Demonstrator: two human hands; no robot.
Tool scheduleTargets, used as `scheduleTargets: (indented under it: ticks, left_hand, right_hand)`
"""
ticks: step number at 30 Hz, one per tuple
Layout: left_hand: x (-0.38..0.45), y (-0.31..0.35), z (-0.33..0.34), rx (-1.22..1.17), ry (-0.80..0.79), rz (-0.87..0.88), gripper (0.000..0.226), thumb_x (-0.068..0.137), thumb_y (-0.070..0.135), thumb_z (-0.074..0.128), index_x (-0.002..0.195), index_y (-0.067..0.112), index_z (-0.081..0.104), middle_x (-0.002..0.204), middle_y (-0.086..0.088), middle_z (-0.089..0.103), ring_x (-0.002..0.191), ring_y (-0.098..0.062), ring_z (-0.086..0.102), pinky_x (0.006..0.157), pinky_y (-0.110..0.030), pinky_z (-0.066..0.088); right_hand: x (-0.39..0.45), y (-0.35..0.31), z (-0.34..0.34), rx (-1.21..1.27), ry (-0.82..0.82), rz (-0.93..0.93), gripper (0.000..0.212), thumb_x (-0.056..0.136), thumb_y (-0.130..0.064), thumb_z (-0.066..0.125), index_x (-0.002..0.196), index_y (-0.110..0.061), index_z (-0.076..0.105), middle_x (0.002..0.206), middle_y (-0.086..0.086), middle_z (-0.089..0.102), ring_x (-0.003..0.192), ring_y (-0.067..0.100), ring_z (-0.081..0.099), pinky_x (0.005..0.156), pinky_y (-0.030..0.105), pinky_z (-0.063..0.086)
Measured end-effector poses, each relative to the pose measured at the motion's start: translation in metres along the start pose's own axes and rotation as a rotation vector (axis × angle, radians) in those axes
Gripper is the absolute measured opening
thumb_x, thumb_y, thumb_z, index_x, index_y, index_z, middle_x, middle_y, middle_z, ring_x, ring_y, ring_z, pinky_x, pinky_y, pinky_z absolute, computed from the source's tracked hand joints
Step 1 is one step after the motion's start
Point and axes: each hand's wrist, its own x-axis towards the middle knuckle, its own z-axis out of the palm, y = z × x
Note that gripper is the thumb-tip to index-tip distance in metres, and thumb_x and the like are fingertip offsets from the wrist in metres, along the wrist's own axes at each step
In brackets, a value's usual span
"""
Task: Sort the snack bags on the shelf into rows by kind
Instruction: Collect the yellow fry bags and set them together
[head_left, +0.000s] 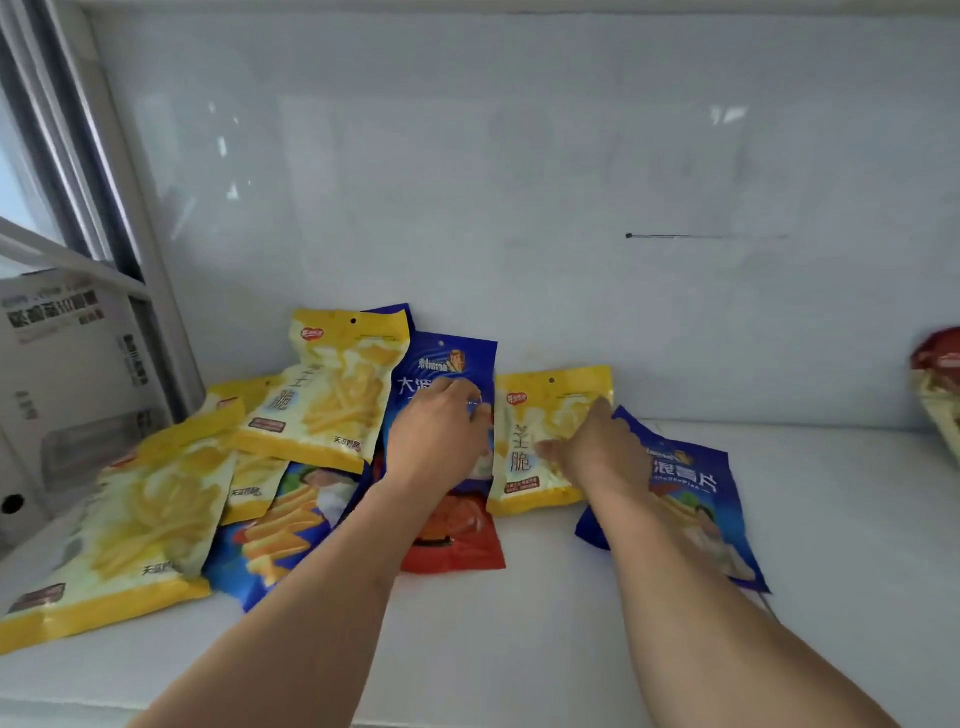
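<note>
On shelf (519, 623), yellow bag (540, 467) upright, blue bag (696, 499) tilted

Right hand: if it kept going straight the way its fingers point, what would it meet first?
The right hand already lies on the small yellow bag, fingers aimed up and back. Past that bag's top edge, only the white back wall appears in line, though depth is unclear.

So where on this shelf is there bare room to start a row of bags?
The shelf lies bare between the blue bag under the right hand and the red-topped bag at the right edge, and along the front edge between the forearms. The left half is crowded: yellow bags and blue ones overlap around the left hand.
</note>
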Motion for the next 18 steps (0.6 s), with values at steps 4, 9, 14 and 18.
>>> scheduleTargets:
  ticks: [4, 9, 14, 18]
  left_hand:
    - [-0.003, -0.019, -0.005, -0.052, -0.026, 0.058, 0.026, 0.099, 0.03, 0.05, 0.114, 0.017, 0.065, 0.113, 0.001, 0.062, 0.106, -0.022, 0.058, 0.077, -0.034, 0.047]
    - [0.002, -0.039, -0.016, -0.143, 0.044, 0.019, 0.035, 0.099, 0.031, 0.053, 0.129, 0.017, 0.062, 0.133, -0.003, 0.059, 0.124, -0.025, 0.049, 0.097, -0.039, 0.045]
    - [0.019, -0.065, -0.04, -0.096, 0.245, -0.118, 0.051, 0.095, 0.037, 0.056, 0.141, 0.015, 0.05, 0.15, -0.006, 0.044, 0.142, -0.028, 0.028, 0.116, -0.047, 0.023]
    - [0.037, -0.099, -0.056, -0.031, 0.195, -0.335, 0.075, 0.092, 0.047, 0.054, 0.151, 0.007, 0.031, 0.16, -0.014, 0.027, 0.149, -0.034, 0.015, 0.12, -0.051, 0.015]
  right_hand:
    - [-0.017, -0.013, -0.005, 0.097, 0.142, -0.056, 0.077, 0.079, -0.051, 0.075, 0.137, -0.018, 0.035, 0.124, 0.009, 0.058, 0.109, 0.033, 0.061, 0.079, 0.041, 0.05]
    - [-0.03, -0.034, -0.017, 0.387, 0.236, -0.109, 0.066, 0.077, -0.046, 0.079, 0.128, -0.025, 0.043, 0.12, 0.001, 0.061, 0.101, 0.028, 0.064, 0.074, 0.036, 0.05]
    - [-0.04, -0.055, -0.008, 0.601, 0.143, -0.141, 0.063, 0.077, -0.039, 0.082, 0.128, -0.025, 0.048, 0.114, -0.012, 0.062, 0.102, 0.016, 0.063, 0.083, 0.031, 0.049]
    - [-0.045, -0.061, 0.017, 0.622, 0.054, -0.088, 0.07, 0.076, -0.041, 0.082, 0.134, -0.025, 0.047, 0.123, -0.01, 0.064, 0.109, 0.017, 0.064, 0.093, 0.037, 0.052]
